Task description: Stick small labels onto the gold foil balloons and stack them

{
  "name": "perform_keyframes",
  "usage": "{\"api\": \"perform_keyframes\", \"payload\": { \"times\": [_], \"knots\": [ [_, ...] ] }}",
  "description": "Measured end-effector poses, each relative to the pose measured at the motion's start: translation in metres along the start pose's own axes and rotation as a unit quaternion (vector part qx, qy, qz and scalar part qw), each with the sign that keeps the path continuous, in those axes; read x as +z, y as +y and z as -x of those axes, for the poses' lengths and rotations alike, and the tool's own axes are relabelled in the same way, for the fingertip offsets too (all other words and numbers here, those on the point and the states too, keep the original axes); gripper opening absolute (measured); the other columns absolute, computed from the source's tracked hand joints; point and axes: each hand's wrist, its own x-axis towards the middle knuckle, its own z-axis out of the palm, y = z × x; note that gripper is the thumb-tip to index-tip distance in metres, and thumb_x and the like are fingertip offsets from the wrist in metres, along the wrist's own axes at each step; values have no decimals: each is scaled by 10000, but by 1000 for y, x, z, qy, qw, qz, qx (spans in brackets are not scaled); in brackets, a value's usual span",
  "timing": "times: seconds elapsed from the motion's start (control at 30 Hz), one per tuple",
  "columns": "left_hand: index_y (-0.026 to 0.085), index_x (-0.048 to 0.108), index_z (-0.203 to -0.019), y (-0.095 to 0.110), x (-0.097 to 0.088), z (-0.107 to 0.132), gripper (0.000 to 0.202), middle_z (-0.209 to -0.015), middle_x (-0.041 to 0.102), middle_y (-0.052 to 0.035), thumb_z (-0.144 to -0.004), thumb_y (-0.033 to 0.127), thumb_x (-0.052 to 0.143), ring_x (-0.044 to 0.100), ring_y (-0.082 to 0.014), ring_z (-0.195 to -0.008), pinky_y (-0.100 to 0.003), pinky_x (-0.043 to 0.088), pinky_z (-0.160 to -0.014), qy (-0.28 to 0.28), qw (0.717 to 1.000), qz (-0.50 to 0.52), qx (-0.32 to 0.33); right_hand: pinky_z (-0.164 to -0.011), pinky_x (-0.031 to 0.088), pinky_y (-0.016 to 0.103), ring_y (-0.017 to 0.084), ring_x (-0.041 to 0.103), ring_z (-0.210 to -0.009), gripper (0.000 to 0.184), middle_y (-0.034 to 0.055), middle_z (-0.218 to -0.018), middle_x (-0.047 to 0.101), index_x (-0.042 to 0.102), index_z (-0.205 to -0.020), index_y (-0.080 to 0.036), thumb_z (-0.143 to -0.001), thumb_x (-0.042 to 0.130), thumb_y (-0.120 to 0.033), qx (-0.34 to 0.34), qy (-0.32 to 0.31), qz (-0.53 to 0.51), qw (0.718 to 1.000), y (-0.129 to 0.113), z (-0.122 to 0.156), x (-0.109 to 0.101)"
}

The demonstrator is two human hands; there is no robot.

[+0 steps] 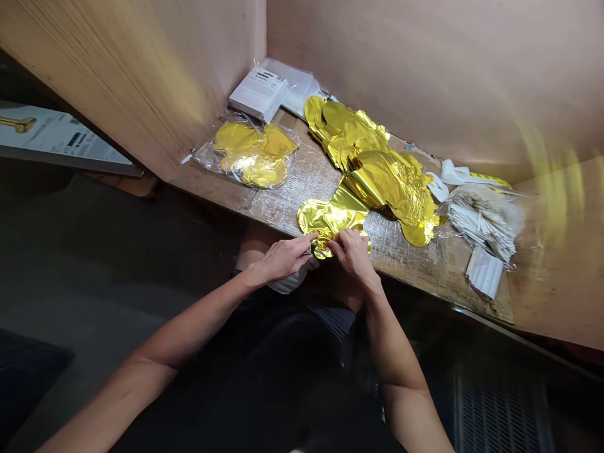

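A flat gold foil balloon lies at the near edge of the wooden worktop. My left hand pinches its near edge from the left, fingers closed. My right hand grips the same edge from the right, fingers curled on the foil. Something white shows under my left hand; I cannot make out what it is. A heap of more gold foil balloons lies just behind the one I hold.
A clear bag with gold balloons lies at the left. White packets are stacked in the back corner. A bundle of white sticks in plastic and a white card lie at the right. Wooden walls enclose the worktop.
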Motion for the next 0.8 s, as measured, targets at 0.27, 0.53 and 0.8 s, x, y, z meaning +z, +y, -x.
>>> {"api": "perform_keyframes", "payload": {
  "times": [0.27, 0.53, 0.8],
  "knots": [
    [226, 687, -1181, 14, 9, 5, 215, -1619, 555, -61, -1053, 252, 517, 760, -224, -1167, -300, 620, -896, -22, 998, -6, 58, -737, 363, 320, 177, 516, -744, 400, 15, -744, 593, 507, -714, -217, -1052, 456, -425, 48, -62, -151, 986, 10, -19, -6],
    [239, 679, -1373, 10, 11, -1, 395, -1397, 737, -79, -988, 292, 606, 752, -243, -1173, -323, 585, -982, -4, 989, 148, -14, -620, 483, 280, 136, 546, -616, 559, 14, -610, 617, 625, -575, -216, -1090, 487, -387, 77, 165, -158, 970, 87, -51, -87],
    [134, 750, -959, 16, -13, -7, 370, -895, 769, -46, -900, 499, 738, 696, -188, -806, -260, 533, -730, 117, 912, 361, -154, -785, 503, 353, 212, 686, -889, 261, 115, -1005, 756, 768, -1020, -167, -1048, 623, -382, 4, 173, -147, 974, 17, -11, -78]
  ]
}}
